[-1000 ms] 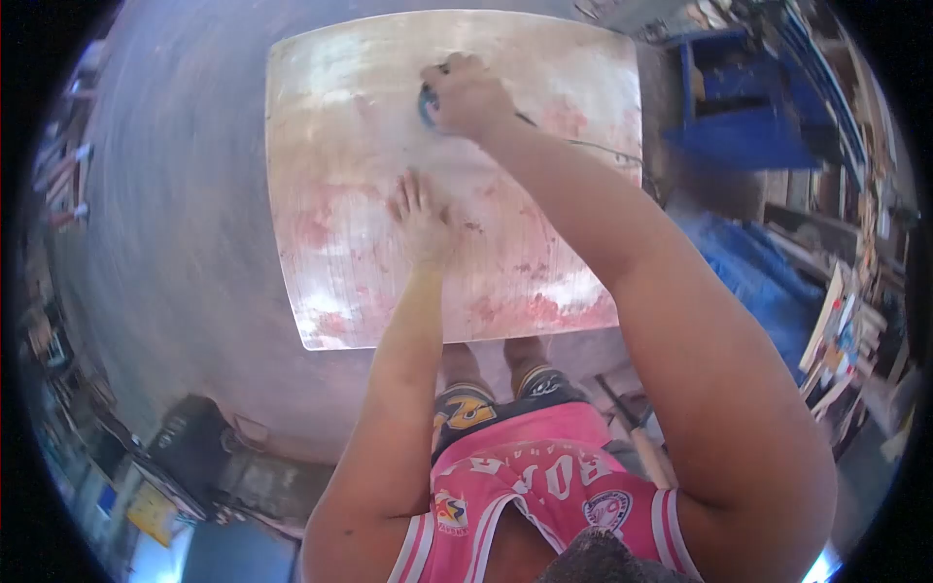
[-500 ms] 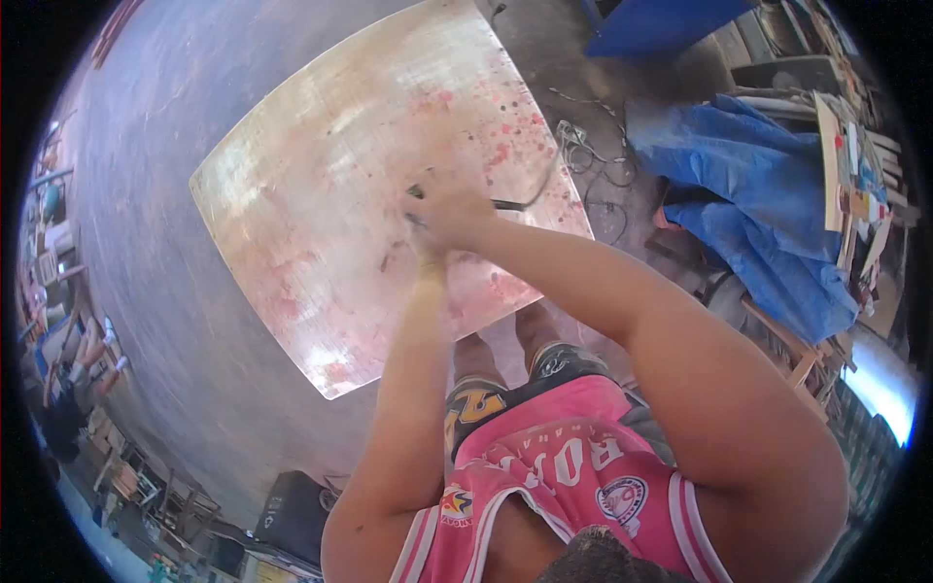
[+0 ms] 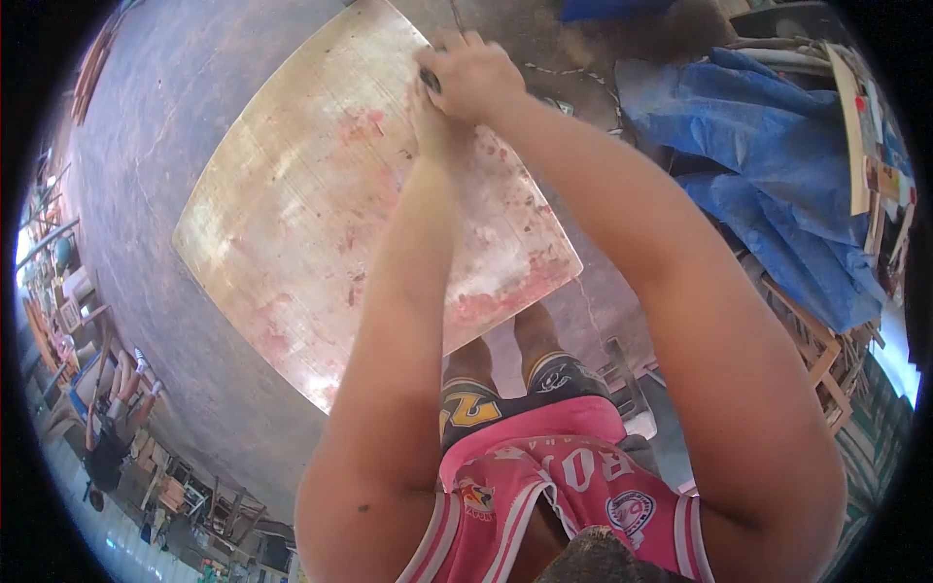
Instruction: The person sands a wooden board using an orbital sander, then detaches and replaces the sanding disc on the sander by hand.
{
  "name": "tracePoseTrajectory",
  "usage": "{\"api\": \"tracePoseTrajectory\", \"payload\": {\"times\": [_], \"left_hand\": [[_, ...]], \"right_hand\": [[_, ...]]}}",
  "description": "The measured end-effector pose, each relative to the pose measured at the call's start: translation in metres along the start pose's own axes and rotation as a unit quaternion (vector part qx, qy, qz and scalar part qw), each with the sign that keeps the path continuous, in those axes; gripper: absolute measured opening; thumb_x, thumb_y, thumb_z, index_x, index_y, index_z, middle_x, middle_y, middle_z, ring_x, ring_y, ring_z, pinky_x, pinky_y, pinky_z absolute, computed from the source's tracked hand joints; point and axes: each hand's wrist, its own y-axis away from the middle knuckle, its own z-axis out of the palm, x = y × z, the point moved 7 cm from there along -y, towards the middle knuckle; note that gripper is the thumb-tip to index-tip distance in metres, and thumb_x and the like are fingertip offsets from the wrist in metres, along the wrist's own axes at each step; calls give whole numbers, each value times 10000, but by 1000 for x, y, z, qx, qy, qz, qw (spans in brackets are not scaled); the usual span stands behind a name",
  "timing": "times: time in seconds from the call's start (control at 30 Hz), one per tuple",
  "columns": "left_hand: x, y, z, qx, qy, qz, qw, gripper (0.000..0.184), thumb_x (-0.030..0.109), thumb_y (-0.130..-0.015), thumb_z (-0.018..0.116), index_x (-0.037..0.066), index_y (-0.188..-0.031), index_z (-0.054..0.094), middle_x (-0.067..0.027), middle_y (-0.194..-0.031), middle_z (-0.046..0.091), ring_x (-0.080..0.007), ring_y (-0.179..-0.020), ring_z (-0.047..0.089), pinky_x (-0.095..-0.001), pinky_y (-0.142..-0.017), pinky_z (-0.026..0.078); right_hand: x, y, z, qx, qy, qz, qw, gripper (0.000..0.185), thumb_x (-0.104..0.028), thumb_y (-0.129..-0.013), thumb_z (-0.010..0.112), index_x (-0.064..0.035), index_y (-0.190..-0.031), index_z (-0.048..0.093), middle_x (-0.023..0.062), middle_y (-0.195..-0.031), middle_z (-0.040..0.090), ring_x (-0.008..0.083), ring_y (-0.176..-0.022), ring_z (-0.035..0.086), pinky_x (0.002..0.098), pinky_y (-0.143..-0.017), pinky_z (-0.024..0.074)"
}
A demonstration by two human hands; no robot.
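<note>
A large pale board (image 3: 301, 165) with reddish stains lies flat below me, raised above the floor. Over its far right edge, my right hand (image 3: 478, 78) is closed around a small dark corded tool (image 3: 429, 80). The palm and fingers cover most of this tool, so its exact kind is hidden. Close against it on the near side, my left hand (image 3: 428, 121) also grips the tool, its fingers partly hidden and slightly blurred. Both arms are stretched out ahead.
A crumpled blue tarp (image 3: 748, 146) covers a pile at the right, beside wooden boards (image 3: 847, 136). Cables (image 3: 614, 92) lie on the floor past the board's right edge. Furniture and a seated person (image 3: 112, 428) are far off at the left.
Both hands have moved together from the board's middle to its far right edge, carrying the tool. My view has shifted slightly, and the cord seen beside the right hand is now hidden.
</note>
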Motion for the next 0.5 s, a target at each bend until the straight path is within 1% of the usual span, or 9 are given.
{"api": "tracePoseTrajectory", "payload": {"times": [0.03, 0.07, 0.13, 0.27, 0.3, 0.33, 0.4, 0.47, 0.5], "left_hand": [[-108, -24, 76, -222, -30, -175, 959, 613, 259, -814, 740, 50, -1354, 538, -171, -1319, 575, -369, -1254, 508, -474, -1076, 391], [-97, -30, 65, -223, -32, -178, 958, 613, 259, -814, 740, 50, -1354, 538, -171, -1319, 575, -369, -1254, 508, -474, -1076, 391], [-25, -64, -14, -52, -35, -60, 996, 563, 266, -859, 691, 73, -1364, 538, -161, -1349, 559, -362, -1259, 503, -473, -1074, 396], [4, -6, -12, 8, -74, -53, 996, 540, 281, -889, 672, 81, -1372, 538, -167, -1372, 555, -361, -1269, 506, -472, -1076, 409], [-8, 25, -3, 65, 354, -237, 903, 576, 276, -871, 699, 76, -1384, 531, -174, -1366, 564, -374, -1274, 516, -486, -1092, 403], [-3, 63, 20, 113, 703, -358, 604, 613, 271, -853, 727, 70, -1395, 524, -180, -1359, 574, -388, -1279, 527, -501, -1109, 397], [29, 117, 1, 48, 393, -308, 865, 603, 235, -845, 721, 86, -1397, 528, -173, -1361, 575, -392, -1290, 528, -506, -1123, 389], [79, 130, -40, 34, 122, -179, 976, 616, 214, -829, 727, 88, -1397, 525, -180, -1396, 561, -396, -1328, 506, -509, -1146, 373], [81, 134, -41, 40, 115, -187, 975, 616, 214, -829, 727, 88, -1397, 525, -180, -1396, 561, -396, -1328, 506, -509, -1146, 373]], "right_hand": [[4, -21, -6, -2, -3, 0, 1000, 369, -349, -847, 710, -227, -1192, 667, 104, -1204, 588, 310, -1099, 588, 441, -837, 542], [8, -44, -9, -64, -22, 14, 998, 316, -301, -866, 672, -185, -1160, 665, 144, -1151, 614, 339, -1082, 608, 460, -850, 542], [10, -50, 1, -131, -47, 21, 990, 269, -253, -885, 633, -143, -1128, 663, 185, -1099, 641, 368, -1065, 628, 478, -864, 542], [2, 2, -7, 12, -14, -54, 998, 390, -333, -829, 725, -221, -1196, 657, 104, -1192, 586, 319, -1097, 585, 451, -849, 538], [0, 26, -8, -19, -17, -53, 998, 406, -318, -814, 736, -219, -1198, 652, 106, -1186, 584, 318, -1093, 583, 457, -849, 536], [-5, 53, -13, -52, -21, -53, 997, 423, -304, -799, 747, -217, -1200, 647, 108, -1180, 582, 316, -1089, 581, 462, -848, 533], [-14, 104, -23, -85, -43, -69, 993, 408, -321, -837, 720, -242, -1226, 626, 84, -1185, 584, 308, -1090, 583, 452, -823, 522], [-24, 140, -33, -93, -53, -69, 992, 429, -305, -803, 739, -246, -1214, 629, 65, -1162, 579, 300, -1077, 582, 435, -802, 524], [-31, 140, -32, -98, -58, -78, 990, 429, -305, -803, 739, -246, -1214, 629, 65, -1162, 579, 300, -1077, 582, 435, -802, 524]]}}
